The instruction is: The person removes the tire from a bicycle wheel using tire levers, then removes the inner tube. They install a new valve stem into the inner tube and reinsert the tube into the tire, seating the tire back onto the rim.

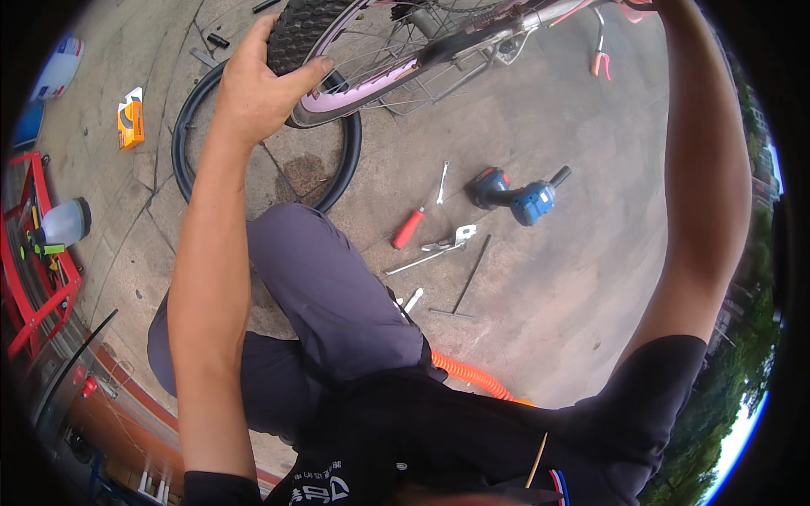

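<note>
My left hand (257, 84) grips the knobbly black tyre (305, 29) of a pink-rimmed bicycle wheel (363, 84) at the top of the view, thumb hooked over the tread. My right forearm (709, 169) reaches up along the right side toward the pink bicycle frame (540, 17); the right hand itself is cut off at the top edge. My bent knee in grey trousers (321, 287) fills the middle.
A loose black tyre (190, 126) lies on the paving under the wheel. Nearby lie a red-handled screwdriver (409, 228), a spanner (441, 181), a blue cordless drill (519, 196), metal rods (468, 278), an orange box (130, 118), an orange hose (472, 377) and a red stand (34, 278).
</note>
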Motion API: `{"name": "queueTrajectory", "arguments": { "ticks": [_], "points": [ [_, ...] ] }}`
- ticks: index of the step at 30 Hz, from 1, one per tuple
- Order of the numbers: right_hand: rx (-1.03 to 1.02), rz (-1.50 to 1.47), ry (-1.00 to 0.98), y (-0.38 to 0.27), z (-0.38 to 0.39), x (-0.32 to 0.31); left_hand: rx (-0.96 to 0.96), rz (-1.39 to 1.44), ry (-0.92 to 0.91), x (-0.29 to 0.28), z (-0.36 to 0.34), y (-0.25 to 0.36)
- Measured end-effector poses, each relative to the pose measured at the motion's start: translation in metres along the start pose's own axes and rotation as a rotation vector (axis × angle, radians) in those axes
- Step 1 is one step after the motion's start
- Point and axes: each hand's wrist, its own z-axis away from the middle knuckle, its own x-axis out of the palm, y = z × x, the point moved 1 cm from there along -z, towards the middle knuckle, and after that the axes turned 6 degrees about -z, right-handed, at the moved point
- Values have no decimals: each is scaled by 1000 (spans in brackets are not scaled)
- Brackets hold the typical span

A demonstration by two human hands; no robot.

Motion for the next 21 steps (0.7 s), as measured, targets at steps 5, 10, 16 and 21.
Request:
{"name": "queueTrajectory", "arguments": {
  "ticks": [5,10,16,21],
  "points": [
    [-271,-7,116,-5,3,18,152,-303,107,8,-14,50],
    [-377,-5,302,-16,-2,44,342,-405,140,19,-58,106],
    [-378,-9,399,-15,-4,53,349,-424,186,18,-60,105],
    [-352,-146,252,-11,-8,46,311,-393,182,21,-58,109]
  ]
}}
